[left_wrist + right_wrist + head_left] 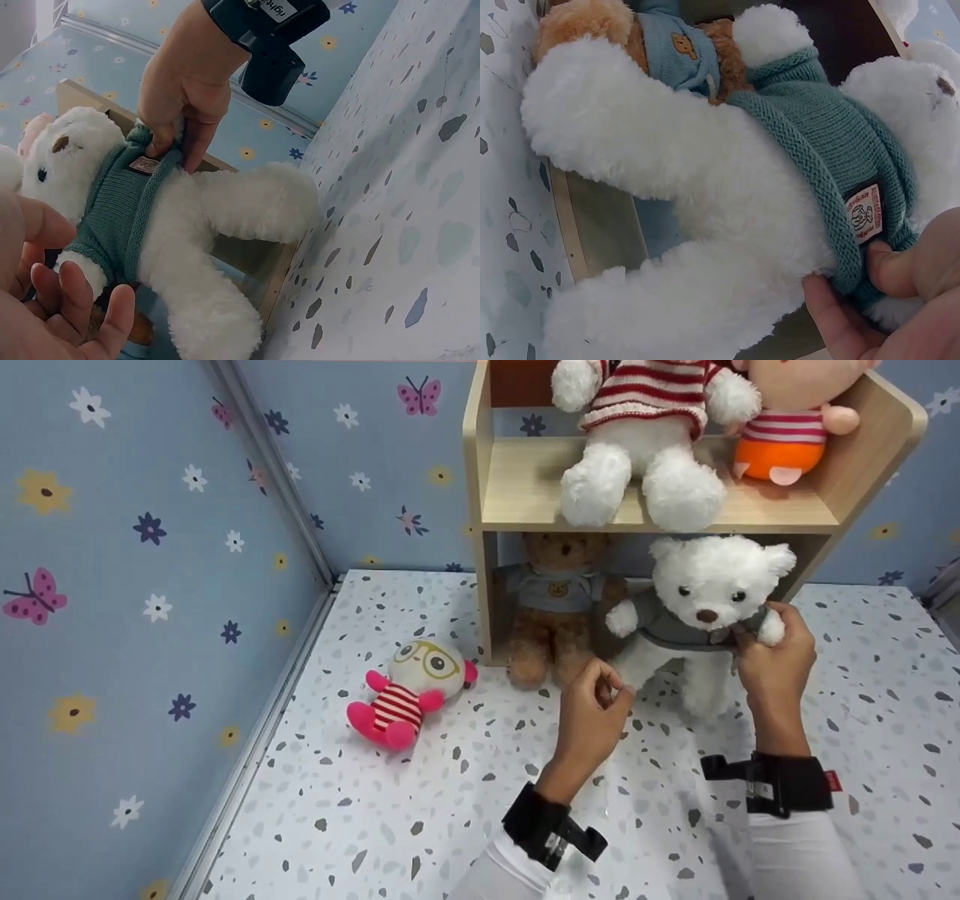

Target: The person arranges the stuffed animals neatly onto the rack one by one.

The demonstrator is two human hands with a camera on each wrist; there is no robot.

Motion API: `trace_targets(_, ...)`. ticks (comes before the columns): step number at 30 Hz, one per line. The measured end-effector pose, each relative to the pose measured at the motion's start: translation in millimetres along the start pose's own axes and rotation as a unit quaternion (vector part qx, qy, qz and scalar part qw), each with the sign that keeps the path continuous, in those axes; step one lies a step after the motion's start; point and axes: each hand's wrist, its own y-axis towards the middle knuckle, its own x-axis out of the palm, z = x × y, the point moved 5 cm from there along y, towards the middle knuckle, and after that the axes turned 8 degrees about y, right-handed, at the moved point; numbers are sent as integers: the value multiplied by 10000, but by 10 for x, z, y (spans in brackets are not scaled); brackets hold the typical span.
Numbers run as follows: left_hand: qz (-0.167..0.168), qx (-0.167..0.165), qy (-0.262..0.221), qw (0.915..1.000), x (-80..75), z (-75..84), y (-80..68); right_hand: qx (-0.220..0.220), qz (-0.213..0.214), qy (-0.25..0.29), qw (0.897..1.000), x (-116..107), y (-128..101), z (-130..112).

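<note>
A white teddy bear (720, 577) in a dark knitted sweater (120, 210) is held upright before the lower shelf compartment. My right hand (780, 656) grips it at its side, by the sweater and arm. In the right wrist view, the thumb presses near the sweater's label (865, 214) and the fingers (832, 315) are behind. My left hand (592, 712) is near the bear's other leg, its fingers loosely bent with nothing between them. The left wrist view shows these fingers (75, 300) close to the bear's paw; whether they touch cannot be told.
A brown teddy bear (551, 630) sits inside the wooden shelf's (487, 607) lower left. Above sit a white plush in a striped sweater (649, 405) and a plush in orange shorts (780, 450). A pink panda plush (409, 697) lies on the speckled tabletop (420, 817), left of the shelf.
</note>
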Motion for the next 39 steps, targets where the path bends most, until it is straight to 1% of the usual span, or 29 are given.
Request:
trace_targets(3, -33, 17, 123, 9999, -14, -3, 4, 37, 18, -194, 9998, 48, 26, -2)
trace_targets(7, -96, 126, 451, 9989, -25, -13, 11, 60, 92, -369, 9993, 95, 59, 5)
trace_targets(10, -302, 81, 619, 9976, -15, -49, 9, 197, 144, -546, 9982, 115, 85, 29)
trace_targets(12, -525, -7, 813, 9953, -4, -89, -1, 341, 131, -532, 9979, 138, 109, 51)
trace_targets(14, -778, -129, 1056, 9913, 6, -131, -17, 442, 100, -463, 9979, 165, 133, 62)
trace_targets(16, -1004, -217, 1284, 9864, 10, -165, -33, 421, 81, -344, 9985, 196, 157, 56)
trace_targets(19, -1217, -259, 1559, 9799, 4, -196, -47, 353, 70, -274, 9990, 238, 189, 40)
trace_targets(24, -1416, -192, 1937, 9706, -39, -239, -63, 493, 161, -261, 9983, 281, 241, 53)
trace_targets(28, -1519, -225, 2384, 9590, -82, -330, -72, 566, 222, -225, 9979, 288, 274, 76)
trace_targets(30, -1550, -295, 2554, 9539, -103, -377, -72, 578, 227, -240, 9978, 294, 286, 87)
trace_targets(33, -1626, -397, 2658, 9494, -126, -426, -70, 644, 201, -237, 9974, 300, 302, 96)
trace_targets(36, -1715, -481, 2665, 9473, -142, -465, -71, 737, 117, -236, 9969, 315, 325, 103)
trace_targets(39, -1768, -519, 2724, 9444, -156, -506, -69, 736, 85, -291, 9968, 318, 347, 102)
